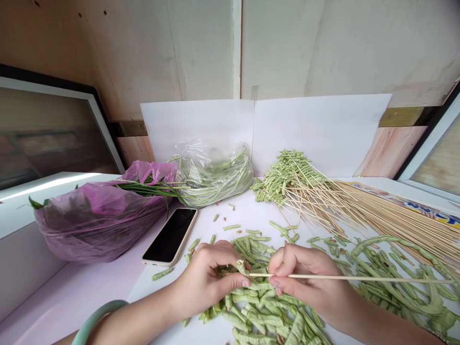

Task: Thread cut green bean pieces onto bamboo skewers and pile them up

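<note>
A pale green bean piece (242,267) is pinched between the fingertips of my left hand (219,275), at the left end of a thin wooden skewer (345,278). The skewer runs nearly level to the right and is gripped near that end by my right hand (305,278). Its far end reaches over the beans on the right. Below both hands lies a spread pile of cut green bean pieces (258,311). A green bangle (100,318) circles my left wrist.
Threaded bean skewers (291,177) are stacked at the back right, beside many bare skewers (395,211). Longer beans (395,287) lie at the right. A phone (170,237), a purple bag (104,215) and a clear bag of beans (215,177) sit at the left and back.
</note>
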`<state>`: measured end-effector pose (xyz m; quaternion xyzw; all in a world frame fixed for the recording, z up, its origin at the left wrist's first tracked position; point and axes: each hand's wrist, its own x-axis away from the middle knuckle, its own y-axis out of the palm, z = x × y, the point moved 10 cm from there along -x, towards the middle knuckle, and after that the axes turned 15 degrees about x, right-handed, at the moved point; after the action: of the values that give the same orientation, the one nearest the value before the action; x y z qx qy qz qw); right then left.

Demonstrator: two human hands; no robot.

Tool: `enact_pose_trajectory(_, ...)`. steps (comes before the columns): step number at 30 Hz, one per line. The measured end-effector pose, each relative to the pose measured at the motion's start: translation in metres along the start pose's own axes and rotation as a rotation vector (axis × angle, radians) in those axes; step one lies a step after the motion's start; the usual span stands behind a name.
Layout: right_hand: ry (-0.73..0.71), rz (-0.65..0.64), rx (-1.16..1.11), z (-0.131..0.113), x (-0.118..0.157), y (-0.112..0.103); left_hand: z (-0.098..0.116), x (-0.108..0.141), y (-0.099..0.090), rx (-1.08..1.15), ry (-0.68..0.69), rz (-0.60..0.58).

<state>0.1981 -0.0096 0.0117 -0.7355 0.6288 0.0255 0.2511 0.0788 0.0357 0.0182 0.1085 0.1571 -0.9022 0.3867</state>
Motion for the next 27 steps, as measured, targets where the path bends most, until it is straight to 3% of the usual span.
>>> enact_pose_trajectory(7,0.04,-0.119,0.035,0.0,0.001,0.019,0.01,0.007,0.028,-0.025,0.101,-0.272)
enact_pose_trajectory(10,0.074,-0.119,-0.029,-0.001,-0.001,0.008,0.009,0.004,0.018,0.003,0.079,-0.182)
enact_pose_trajectory(14,0.035,0.026,-0.01,-0.01,-0.01,-0.029,-0.005,0.0,0.0,-0.111,-0.059,-0.004)
enact_pose_trajectory(16,0.031,0.078,0.036,-0.011,-0.014,-0.044,-0.01,-0.001,0.001,-0.19,-0.11,-0.019)
enact_pose_trajectory(19,0.057,0.089,0.089,-0.007,-0.016,-0.055,-0.01,-0.001,0.013,-0.281,-0.095,-0.136)
enact_pose_trajectory(22,0.069,0.05,0.127,-0.007,-0.016,-0.054,-0.01,0.0,0.02,-0.372,-0.082,-0.202)
enact_pose_trajectory(27,0.092,-0.026,0.144,-0.01,-0.013,-0.046,-0.012,0.0,0.019,-0.399,-0.085,-0.204)
